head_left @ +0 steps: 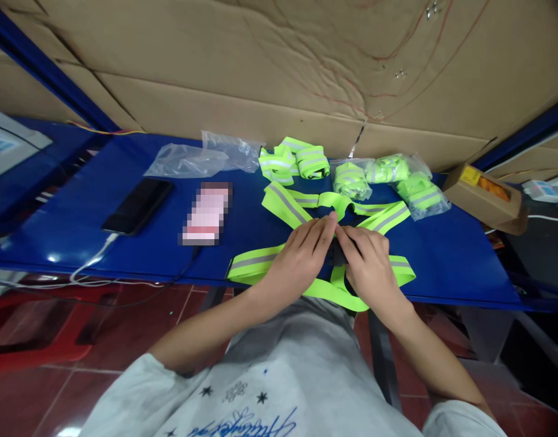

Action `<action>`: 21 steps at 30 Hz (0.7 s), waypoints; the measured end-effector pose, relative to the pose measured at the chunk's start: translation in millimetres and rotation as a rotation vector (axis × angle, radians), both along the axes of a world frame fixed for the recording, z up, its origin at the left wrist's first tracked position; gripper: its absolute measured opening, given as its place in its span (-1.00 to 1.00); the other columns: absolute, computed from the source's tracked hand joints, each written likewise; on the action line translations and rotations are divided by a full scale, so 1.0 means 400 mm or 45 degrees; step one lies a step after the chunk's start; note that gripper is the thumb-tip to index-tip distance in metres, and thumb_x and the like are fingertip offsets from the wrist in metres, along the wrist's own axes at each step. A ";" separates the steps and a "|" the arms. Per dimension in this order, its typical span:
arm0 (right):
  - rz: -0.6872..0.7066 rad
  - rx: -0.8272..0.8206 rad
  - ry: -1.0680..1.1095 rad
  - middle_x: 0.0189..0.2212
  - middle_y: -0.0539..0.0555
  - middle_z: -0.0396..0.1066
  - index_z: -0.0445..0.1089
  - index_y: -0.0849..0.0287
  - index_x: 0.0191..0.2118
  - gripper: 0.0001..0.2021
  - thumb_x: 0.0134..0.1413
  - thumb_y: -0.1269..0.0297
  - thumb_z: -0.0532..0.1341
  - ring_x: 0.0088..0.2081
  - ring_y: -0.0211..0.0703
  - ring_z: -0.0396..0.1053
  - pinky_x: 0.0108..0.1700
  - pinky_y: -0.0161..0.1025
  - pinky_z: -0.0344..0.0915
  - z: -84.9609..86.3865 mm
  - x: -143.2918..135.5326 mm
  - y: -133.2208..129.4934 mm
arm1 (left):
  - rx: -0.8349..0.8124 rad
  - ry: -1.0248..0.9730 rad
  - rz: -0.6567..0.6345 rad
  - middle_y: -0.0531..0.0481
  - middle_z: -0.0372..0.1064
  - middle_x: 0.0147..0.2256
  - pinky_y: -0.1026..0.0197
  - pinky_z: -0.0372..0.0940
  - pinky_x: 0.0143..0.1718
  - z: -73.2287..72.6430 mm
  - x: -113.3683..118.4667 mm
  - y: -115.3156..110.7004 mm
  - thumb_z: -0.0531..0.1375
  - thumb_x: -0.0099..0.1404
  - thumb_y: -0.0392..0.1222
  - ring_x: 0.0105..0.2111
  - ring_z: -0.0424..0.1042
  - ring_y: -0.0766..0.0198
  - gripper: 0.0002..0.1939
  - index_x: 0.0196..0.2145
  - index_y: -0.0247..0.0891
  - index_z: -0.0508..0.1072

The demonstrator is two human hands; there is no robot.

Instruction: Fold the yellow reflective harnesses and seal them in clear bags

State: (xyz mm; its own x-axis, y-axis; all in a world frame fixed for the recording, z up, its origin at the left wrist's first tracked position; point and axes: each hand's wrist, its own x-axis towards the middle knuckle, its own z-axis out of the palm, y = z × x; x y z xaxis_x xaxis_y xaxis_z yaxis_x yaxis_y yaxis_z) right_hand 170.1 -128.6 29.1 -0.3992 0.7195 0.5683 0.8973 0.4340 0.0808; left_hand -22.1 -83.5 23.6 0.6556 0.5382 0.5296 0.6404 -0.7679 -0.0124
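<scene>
Left hand [301, 255] and right hand [372, 264] converge palms-down over reflective straps [288, 205], grips hidden, near the front edge of the blue table [465, 264]

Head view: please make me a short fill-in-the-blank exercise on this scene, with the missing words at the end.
1. The tabletop beneath the neon strap harness is ____.
2. Of the person's left hand and right hand, the one nearer the black device is the ____.
3. The cable plugged into that device is ____.
4. In the picture, the brown box lies to the ____ of the bagged neon bundles.

Missing words: blue; left; white; right.
</scene>
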 end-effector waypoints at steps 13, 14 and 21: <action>0.112 -0.096 0.396 0.16 0.24 0.44 0.19 0.10 0.41 -0.18 -0.04 0.58 0.09 0.17 0.15 0.43 0.18 0.06 0.34 0.066 0.005 0.008 | -0.942 -0.407 -0.502 -0.31 -0.08 0.52 -0.31 0.03 0.49 0.114 -0.080 0.065 0.51 0.18 0.08 0.50 0.02 -0.20 0.29 0.56 -0.01 -0.25; 0.121 -0.089 0.452 0.14 0.21 0.46 0.23 0.06 0.38 -0.20 -0.06 0.57 0.09 0.16 0.14 0.45 0.20 0.07 0.34 0.084 0.006 0.007 | -1.023 -0.445 -0.533 -0.29 -0.04 0.50 -0.25 0.05 0.49 0.128 -0.088 0.078 0.53 0.15 0.08 0.49 0.06 -0.18 0.27 0.55 -0.01 -0.16; 0.274 -0.239 0.893 0.11 0.16 0.46 0.36 0.06 0.24 -0.34 -0.05 0.55 0.15 0.05 0.02 0.52 0.13 -0.01 0.48 0.176 -0.006 0.055 | -1.502 -0.574 -0.794 -0.20 0.51 0.15 -0.08 0.34 0.27 0.162 -0.059 0.156 0.61 -0.05 0.07 0.19 0.48 -0.13 -0.18 0.13 -0.23 0.53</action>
State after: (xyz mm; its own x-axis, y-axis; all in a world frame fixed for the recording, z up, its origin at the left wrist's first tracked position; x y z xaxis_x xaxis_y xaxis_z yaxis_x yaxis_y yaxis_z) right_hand 167.7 -106.5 99.4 -0.1319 0.7765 0.6161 0.6053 0.5553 -0.5703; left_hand -45.8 -21.3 88.3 0.8453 0.4944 0.2025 -0.0279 -0.3377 0.9409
